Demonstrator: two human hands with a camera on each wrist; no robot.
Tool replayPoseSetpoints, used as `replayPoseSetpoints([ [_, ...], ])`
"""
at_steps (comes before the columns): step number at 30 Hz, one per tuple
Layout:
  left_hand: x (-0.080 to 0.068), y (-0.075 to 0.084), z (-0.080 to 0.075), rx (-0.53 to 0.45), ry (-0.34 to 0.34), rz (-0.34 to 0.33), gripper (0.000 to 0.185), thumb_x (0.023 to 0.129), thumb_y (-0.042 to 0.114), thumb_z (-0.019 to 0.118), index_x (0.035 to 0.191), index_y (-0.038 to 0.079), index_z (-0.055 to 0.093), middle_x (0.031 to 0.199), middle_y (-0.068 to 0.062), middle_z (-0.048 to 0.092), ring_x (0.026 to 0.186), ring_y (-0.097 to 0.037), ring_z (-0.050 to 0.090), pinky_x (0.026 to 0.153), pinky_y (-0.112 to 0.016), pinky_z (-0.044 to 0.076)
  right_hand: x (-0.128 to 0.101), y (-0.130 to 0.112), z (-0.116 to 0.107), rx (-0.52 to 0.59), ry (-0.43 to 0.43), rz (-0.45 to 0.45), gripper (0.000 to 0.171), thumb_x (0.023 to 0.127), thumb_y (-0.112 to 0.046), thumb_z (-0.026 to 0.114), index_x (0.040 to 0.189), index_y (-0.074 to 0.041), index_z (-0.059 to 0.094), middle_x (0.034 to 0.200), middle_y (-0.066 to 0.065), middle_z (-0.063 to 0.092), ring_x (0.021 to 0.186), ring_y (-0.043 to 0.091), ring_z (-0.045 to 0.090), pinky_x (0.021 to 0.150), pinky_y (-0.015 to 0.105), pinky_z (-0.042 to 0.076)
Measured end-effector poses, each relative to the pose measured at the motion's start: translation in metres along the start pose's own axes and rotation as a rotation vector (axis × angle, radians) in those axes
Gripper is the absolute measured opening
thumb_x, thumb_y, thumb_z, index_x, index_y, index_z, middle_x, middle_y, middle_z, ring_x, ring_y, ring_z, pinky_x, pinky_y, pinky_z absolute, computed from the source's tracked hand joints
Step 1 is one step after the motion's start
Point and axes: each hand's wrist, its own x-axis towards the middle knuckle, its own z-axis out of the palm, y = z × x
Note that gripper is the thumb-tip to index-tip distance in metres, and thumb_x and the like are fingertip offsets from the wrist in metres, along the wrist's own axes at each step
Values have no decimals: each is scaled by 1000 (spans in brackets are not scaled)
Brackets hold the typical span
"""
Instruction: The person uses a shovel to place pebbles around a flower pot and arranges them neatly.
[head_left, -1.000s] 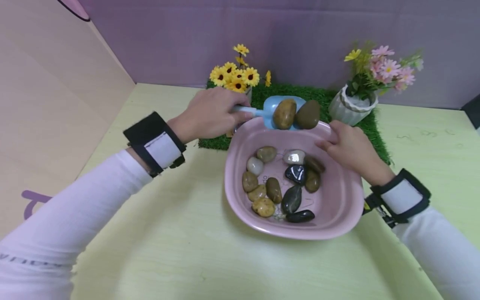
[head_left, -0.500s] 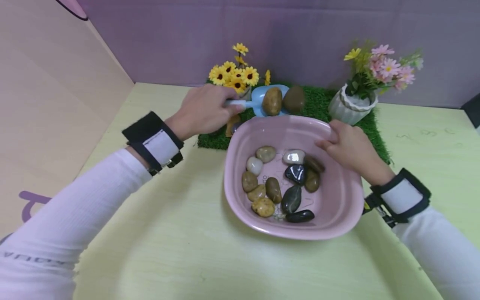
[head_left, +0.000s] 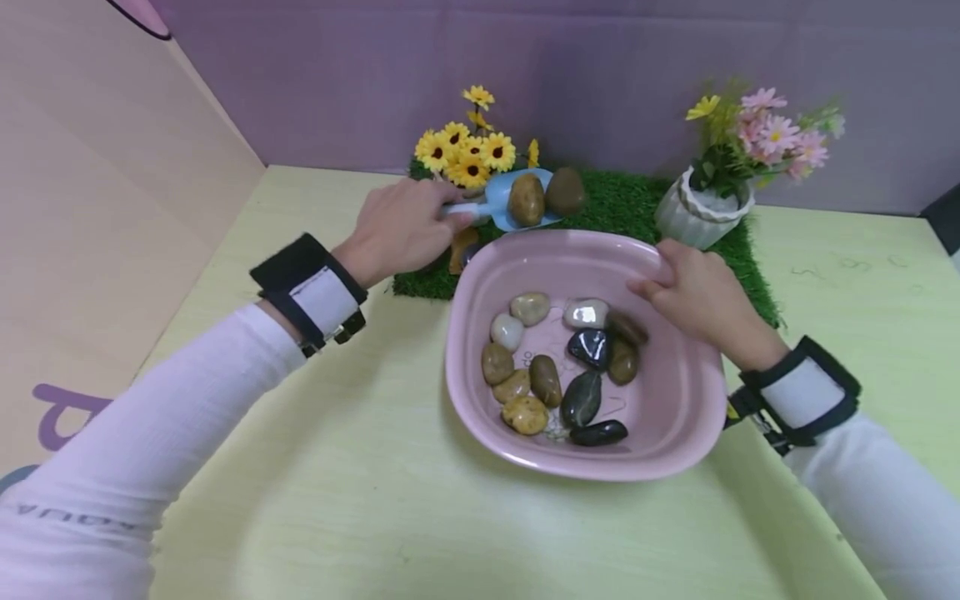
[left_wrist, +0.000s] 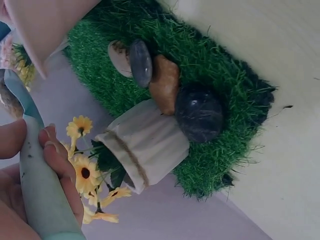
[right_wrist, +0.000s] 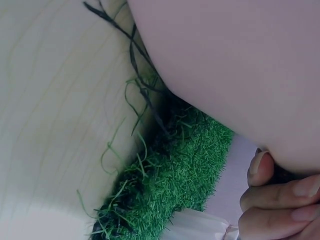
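My left hand (head_left: 405, 225) grips the handle of a light blue scoop (head_left: 501, 202) that carries two brown stones (head_left: 527, 198) above the green grass mat (head_left: 622, 208), just beyond the far rim of the pink bowl (head_left: 675, 417). In the left wrist view my fingers (left_wrist: 60, 170) curl round the scoop's handle (left_wrist: 40, 195). My right hand (head_left: 693, 292) holds the bowl's far right rim, its fingers (right_wrist: 280, 195) tucked under the bowl (right_wrist: 235, 70). Several smooth stones (head_left: 562, 367) lie inside the bowl.
A pot of yellow flowers (head_left: 468, 154) stands on the mat's left end, with a few stones (left_wrist: 165, 95) at the foot of its pot (left_wrist: 145, 145). A white pot of pink flowers (head_left: 720, 192) stands at the mat's right end. Walls close the back and left.
My left hand has carried the scoop with its two stones away from the bowl's rim, leftward and back over the grass mat. The right hand has stayed on the bowl.
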Motion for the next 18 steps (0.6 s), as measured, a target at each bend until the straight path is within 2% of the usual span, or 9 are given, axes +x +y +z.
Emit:
replayPoseSetpoints([
  [10, -1, -5, 14, 2, 38, 6, 38, 105, 34, 45, 130, 13, 62, 60, 1, 43, 49, -14, 36, 43, -27, 27, 0, 0, 0, 0, -10, 5, 33, 94, -31, 66, 85, -6, 46, 67, 10, 49, 56, 24, 54, 48, 34, 43],
  [18, 1, -9, 20, 1, 31, -16, 41, 105, 34, 45, 140, 16, 56, 65, -2, 48, 49, -15, 37, 43, -27, 27, 1, 2, 1, 4, -10, 12, 34, 94, -32, 66, 85, -6, 46, 67, 10, 49, 56, 24, 54, 48, 34, 43],
])
